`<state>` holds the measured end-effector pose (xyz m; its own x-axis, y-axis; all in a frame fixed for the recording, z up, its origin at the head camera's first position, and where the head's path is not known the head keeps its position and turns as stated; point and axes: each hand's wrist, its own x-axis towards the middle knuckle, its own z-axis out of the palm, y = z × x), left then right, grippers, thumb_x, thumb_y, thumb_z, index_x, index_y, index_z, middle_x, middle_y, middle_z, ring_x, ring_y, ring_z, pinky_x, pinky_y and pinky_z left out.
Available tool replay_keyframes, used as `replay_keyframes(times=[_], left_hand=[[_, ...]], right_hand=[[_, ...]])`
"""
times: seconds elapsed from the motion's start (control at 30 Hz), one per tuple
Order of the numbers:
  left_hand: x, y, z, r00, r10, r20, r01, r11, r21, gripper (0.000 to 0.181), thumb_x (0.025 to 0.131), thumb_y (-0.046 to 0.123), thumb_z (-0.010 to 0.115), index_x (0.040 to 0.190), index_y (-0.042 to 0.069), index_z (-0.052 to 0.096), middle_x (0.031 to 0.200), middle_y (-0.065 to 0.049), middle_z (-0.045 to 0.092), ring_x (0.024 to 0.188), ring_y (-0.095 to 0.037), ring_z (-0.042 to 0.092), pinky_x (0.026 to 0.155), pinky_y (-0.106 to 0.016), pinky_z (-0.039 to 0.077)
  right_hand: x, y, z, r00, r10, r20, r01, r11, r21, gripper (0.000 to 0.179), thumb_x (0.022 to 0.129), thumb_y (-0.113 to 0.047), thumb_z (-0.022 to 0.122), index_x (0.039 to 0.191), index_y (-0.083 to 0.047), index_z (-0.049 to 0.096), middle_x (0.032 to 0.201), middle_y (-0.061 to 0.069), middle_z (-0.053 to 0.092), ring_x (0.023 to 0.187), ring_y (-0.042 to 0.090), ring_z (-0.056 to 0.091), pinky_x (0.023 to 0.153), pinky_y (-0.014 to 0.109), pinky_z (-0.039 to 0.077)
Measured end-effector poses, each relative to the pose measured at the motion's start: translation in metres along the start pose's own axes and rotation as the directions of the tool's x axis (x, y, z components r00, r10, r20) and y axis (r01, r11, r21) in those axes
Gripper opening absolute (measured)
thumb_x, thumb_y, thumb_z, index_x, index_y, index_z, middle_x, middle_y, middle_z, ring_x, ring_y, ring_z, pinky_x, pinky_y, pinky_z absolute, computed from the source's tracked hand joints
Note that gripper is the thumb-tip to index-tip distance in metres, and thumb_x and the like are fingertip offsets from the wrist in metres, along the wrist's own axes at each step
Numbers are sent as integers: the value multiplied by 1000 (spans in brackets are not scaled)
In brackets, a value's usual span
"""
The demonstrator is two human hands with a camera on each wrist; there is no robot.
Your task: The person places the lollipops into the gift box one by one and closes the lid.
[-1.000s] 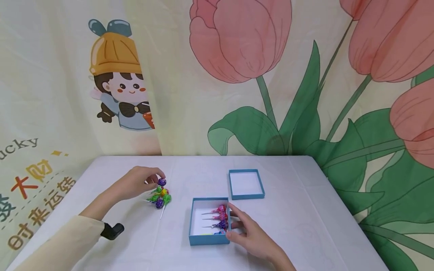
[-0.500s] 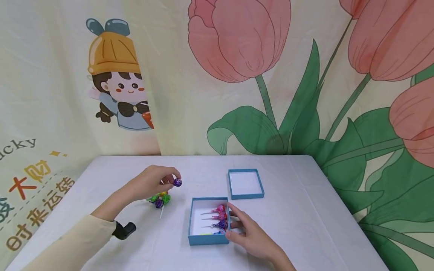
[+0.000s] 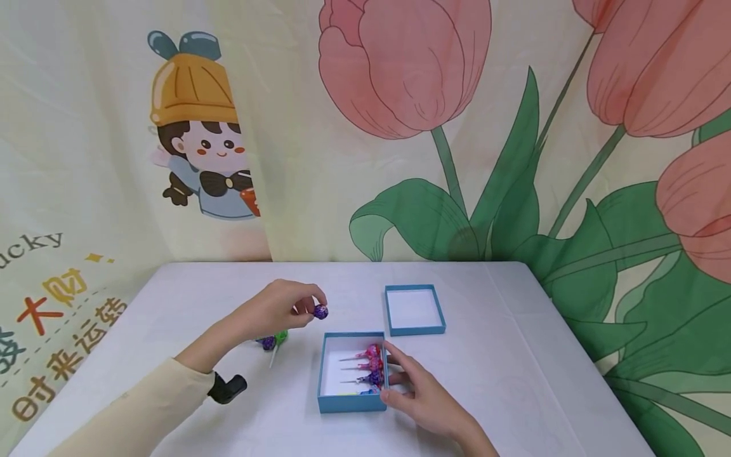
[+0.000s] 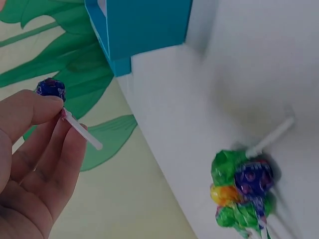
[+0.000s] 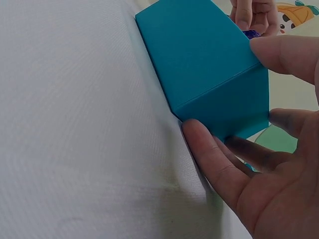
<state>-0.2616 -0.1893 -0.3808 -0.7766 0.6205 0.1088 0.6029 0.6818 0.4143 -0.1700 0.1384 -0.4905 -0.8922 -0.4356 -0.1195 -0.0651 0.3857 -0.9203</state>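
My left hand [image 3: 287, 308] pinches a purple-wrapped lollipop [image 4: 51, 88] just below its candy head, above the table and left of a teal box [image 3: 352, 404]. Its white stick slants out past the fingers in the left wrist view. My right hand [image 3: 422, 397] holds the box by its right side, the thumb at the near corner and the other fingers along the wall. Inside that box, several lollipops [image 3: 371, 367] with pink, purple and blue wrappers lie in a column against the right wall, sticks pointing left. The box floor's left part is bare white.
A small pile of lollipops [image 4: 254, 178], with green, purple and yellow wrappers, lies on the white table left of the box, partly covered by my left forearm in the head view. A shallow teal lid [image 3: 415, 331] lies behind and right of the box.
My left hand has moved right with the purple lollipop, from over the pile to near the box's far left corner. The right hand and the box have stayed in place.
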Motion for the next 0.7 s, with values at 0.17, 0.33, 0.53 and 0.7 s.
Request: replay_keyframes(times=[0.17,0.33,0.53,0.7], left_hand=[[8,11,9,999,31,9,-31,999,-18,27,96,6,77,117,22,73,91,13,71,81,-4,65,75,-21,58],[14,24,17,998,60,9,-59,996,-60,27,96,7,77,118,22,73,92,12,73,82,-4,66,76,-23,58],[21,34,29,997,74,26,-71,993,-90,27,97,7,77,119,22,73,95,12,73,84,-5,65,77,-22,58],[23,38,41,995,91,50,-86,992,-91,27,96,5,77,118,21,74,93,13,72,82,-5,64,77,-22,58]], right_hand=[[0,-1,0,1000,9,-2,-9,1000,0,82,99,-38,76,166,-42,29,163,12,45,125,25,61,100,42,57],[0,-1,-1,1000,6,-4,-6,1000,0,82,99,-38,76,167,-41,29,163,12,45,125,25,61,100,44,58],[0,-1,-1,1000,8,0,-8,1000,1,83,99,-39,76,167,-42,28,163,13,44,126,26,61,100,45,58],[0,-1,-1,1000,4,2,-4,1000,1,82,100,-39,75,167,-43,28,163,12,44,127,25,61,100,43,58]])
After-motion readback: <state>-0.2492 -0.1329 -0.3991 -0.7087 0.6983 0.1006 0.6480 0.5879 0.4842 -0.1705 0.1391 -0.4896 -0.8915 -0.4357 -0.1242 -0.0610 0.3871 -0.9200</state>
